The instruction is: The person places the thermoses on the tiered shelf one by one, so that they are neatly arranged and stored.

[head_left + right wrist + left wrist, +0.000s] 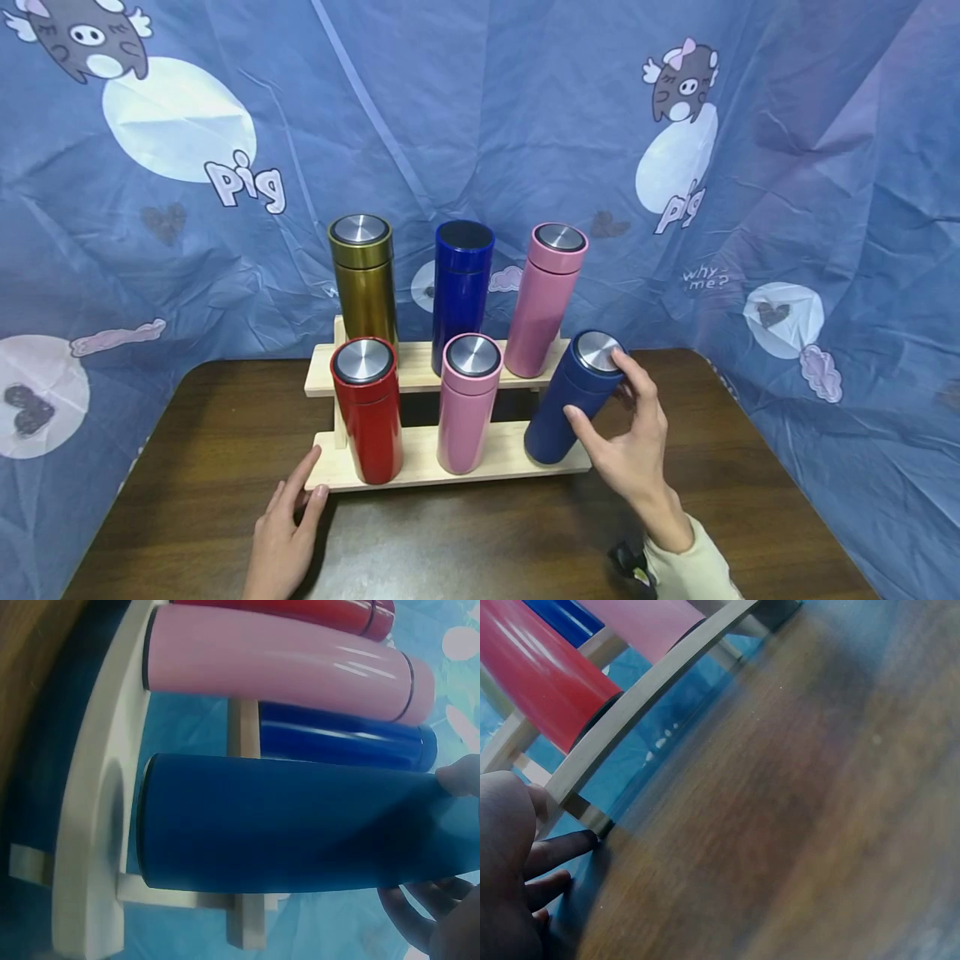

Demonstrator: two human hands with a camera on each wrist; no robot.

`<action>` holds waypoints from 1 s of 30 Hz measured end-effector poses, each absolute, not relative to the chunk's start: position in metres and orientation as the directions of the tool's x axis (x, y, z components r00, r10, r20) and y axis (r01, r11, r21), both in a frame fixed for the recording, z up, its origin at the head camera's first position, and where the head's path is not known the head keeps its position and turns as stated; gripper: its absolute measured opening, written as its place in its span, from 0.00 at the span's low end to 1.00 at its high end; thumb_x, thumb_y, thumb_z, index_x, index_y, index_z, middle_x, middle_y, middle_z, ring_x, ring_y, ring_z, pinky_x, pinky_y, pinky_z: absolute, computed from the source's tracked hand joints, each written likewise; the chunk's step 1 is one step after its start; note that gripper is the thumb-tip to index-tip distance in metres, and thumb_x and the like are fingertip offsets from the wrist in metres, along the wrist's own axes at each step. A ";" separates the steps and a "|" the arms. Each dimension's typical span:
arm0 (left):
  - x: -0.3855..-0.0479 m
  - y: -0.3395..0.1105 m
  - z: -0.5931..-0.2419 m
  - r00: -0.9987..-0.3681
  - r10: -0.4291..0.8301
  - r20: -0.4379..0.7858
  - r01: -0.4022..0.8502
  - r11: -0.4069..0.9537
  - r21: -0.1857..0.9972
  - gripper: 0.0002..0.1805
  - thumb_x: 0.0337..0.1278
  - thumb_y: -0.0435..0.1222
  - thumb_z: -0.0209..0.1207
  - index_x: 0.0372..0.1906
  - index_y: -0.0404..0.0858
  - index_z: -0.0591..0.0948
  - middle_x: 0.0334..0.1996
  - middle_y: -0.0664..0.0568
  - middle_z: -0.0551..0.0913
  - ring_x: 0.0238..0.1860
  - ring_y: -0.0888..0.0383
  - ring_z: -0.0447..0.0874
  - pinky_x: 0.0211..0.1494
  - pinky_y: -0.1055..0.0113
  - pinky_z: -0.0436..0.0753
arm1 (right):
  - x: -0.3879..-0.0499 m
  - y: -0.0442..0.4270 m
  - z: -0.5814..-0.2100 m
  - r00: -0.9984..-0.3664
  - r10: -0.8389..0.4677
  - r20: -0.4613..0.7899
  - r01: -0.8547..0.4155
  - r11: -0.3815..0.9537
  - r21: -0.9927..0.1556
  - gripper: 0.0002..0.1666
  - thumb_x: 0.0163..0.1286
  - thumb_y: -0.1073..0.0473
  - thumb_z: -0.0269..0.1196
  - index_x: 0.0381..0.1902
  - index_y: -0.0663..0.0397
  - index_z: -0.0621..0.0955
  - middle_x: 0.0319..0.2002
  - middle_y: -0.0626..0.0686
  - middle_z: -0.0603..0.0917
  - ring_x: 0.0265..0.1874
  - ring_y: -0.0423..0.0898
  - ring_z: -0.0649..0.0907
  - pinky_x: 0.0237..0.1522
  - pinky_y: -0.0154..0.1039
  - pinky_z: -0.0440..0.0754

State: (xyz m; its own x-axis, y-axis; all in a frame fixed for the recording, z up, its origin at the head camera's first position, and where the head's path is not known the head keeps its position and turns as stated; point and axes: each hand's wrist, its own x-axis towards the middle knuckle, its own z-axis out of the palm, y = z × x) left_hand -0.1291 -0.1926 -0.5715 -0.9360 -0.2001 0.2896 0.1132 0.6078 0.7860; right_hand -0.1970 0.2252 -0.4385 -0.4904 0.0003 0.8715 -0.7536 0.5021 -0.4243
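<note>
A two-tier wooden rack [420,485] holds several thermos bottles. My right hand [633,454] grips a matte dark blue thermos [566,417] near its top, thumb on the near side and a finger at the lid's edge. This thermos leans right, its base at the lower shelf's right end. In the right wrist view, fingertips show on both sides of the dark blue thermos [300,825]. My left hand [283,533] holds the lower shelf's left corner between thumb and fingers. Beside it stands a red thermos [367,425], with a pink thermos [468,417] in the middle.
On the upper shelf stand a gold thermos [365,292], a glossy blue thermos [459,300] and a second pink thermos [547,300]. Behind the brown table [465,542] hangs a blue printed cloth [480,108]. A small black object [630,567] lies by the right sleeve.
</note>
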 end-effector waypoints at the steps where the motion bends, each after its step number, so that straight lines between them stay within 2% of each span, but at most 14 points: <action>1: -0.129 -0.192 -0.571 -0.935 -0.200 0.292 0.116 0.608 0.786 0.29 0.83 0.39 0.62 0.82 0.45 0.76 0.65 0.33 0.87 0.54 0.46 0.93 0.83 0.31 0.67 | -0.197 0.224 -0.439 -0.492 -0.003 0.871 -0.753 0.504 -0.424 0.52 0.74 0.37 0.75 0.75 0.72 0.72 0.65 0.70 0.82 0.61 0.36 0.85 0.62 0.25 0.85; 8: -0.129 -0.192 -0.570 -0.939 -0.197 0.282 0.110 0.607 0.787 0.29 0.83 0.39 0.62 0.82 0.44 0.76 0.67 0.33 0.86 0.55 0.43 0.93 0.83 0.31 0.67 | -0.197 0.217 -0.444 -0.506 -0.021 0.862 -0.755 0.494 -0.431 0.51 0.74 0.37 0.75 0.75 0.71 0.73 0.63 0.73 0.83 0.61 0.36 0.85 0.62 0.26 0.85; 20: -0.129 -0.193 -0.571 -0.939 -0.198 0.282 0.107 0.610 0.785 0.29 0.83 0.39 0.62 0.82 0.45 0.76 0.68 0.34 0.85 0.55 0.44 0.93 0.84 0.32 0.67 | -0.199 0.213 -0.450 -0.514 -0.028 0.857 -0.760 0.477 -0.440 0.50 0.74 0.37 0.75 0.76 0.70 0.73 0.63 0.71 0.83 0.61 0.37 0.85 0.63 0.27 0.85; 30: -0.129 -0.192 -0.570 -0.940 -0.196 0.279 0.103 0.617 0.780 0.29 0.84 0.40 0.61 0.82 0.45 0.76 0.68 0.34 0.85 0.54 0.42 0.93 0.83 0.31 0.67 | -0.201 0.216 -0.452 -0.556 -0.063 0.829 -0.738 0.498 -0.456 0.50 0.76 0.40 0.73 0.81 0.65 0.69 0.70 0.70 0.80 0.66 0.41 0.82 0.65 0.27 0.83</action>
State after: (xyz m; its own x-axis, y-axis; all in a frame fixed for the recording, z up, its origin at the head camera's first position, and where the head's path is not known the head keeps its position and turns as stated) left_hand -0.1293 -0.1923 -0.5700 -0.9400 -0.1958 0.2793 0.1031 0.6174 0.7799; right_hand -0.2010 0.2157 -0.4518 -0.5558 -0.0634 0.8289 -0.7375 0.4977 -0.4564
